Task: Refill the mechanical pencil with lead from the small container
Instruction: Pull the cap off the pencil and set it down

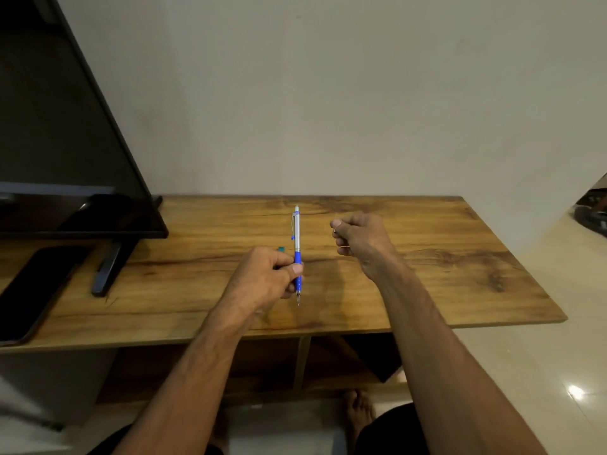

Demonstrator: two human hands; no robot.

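My left hand [271, 274] grips a blue and silver mechanical pencil [297, 238] by its blue grip, tip pointing toward me and white eraser end pointing at the wall. A small teal piece, perhaps the lead container [281, 249], peeks out just behind my left hand's knuckles. My right hand [359, 239] is held to the right of the pencil, fingers pinched on a tiny dark and silver object [334, 230] at the thumb tip; what it is I cannot tell. Both hands hover over the wooden table [427, 264].
A black monitor [65, 126] on a stand [108, 270] fills the left side. A dark phone [36, 290] lies at the table's left front. The table's right edge drops to a tiled floor [558, 372]. My bare foot [359, 412] shows below the shelf.
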